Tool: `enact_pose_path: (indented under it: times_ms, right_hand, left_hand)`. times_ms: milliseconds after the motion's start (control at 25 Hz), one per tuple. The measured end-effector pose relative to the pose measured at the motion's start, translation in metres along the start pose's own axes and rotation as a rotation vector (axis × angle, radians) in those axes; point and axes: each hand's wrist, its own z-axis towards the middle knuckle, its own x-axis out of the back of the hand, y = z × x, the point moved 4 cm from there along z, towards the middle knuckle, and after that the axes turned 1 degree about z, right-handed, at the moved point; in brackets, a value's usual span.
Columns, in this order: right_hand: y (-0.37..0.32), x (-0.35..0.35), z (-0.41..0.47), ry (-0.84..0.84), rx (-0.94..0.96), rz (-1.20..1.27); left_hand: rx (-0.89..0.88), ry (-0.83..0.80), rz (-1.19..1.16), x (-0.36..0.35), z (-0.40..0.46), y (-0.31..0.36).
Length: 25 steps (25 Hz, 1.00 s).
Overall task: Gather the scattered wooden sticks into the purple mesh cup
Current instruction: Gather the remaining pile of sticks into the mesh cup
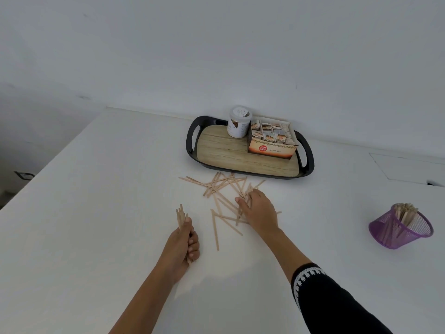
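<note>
Here, in the head view, a white table [96, 213] fills the scene, and loose wooden sticks [222, 186] lie crisscrossed on it near the middle, just in front of a black tray [191, 141] with a wood-look floor. The left hand [185, 244] hovers at the near left of the pile, its fingers curled tight round a small bundle of sticks [181, 216] that stands upright out of the fist. The right hand [258, 209] lies palm down on the right part of the scatter, fingers bent over several sticks with the thumb out to the left; whether it actually pinches any of them I cannot tell. A black sleeve [325, 300] with white trim covers the right forearm. The purple mesh cup [401, 229] sits well apart at the far right of the table, tipped toward the right with its mouth facing that way, and it already holds a bunch of sticks. On the tray, at its far side, stand a white tub [238, 122] and, just to its right, an open box of tea bags [272, 141].
</note>
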Motion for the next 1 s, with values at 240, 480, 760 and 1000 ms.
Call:
enact_pose_path:
  times_ms: [240,480,760,1000]
  right_hand:
    - [0.016,0.03,-0.011,0.114,-0.159,0.226]
    - [-0.013,-0.001,-0.024,-0.218,-0.131,-0.056]
    - [-0.04,-0.016,-0.037,-0.279,0.125,-0.129]
    - [-0.053,-0.018,-0.059,-0.107,0.285,-0.132]
  left_hand:
    - [0.007,-0.011,0.003,0.001,0.0,0.0]
    - [0.009,-0.009,-0.003,0.0,0.001,-0.001]
    - [-0.001,-0.012,-0.008,0.001,-0.002,0.0]
    - [0.001,-0.03,-0.025,0.001,-0.002,0.0]
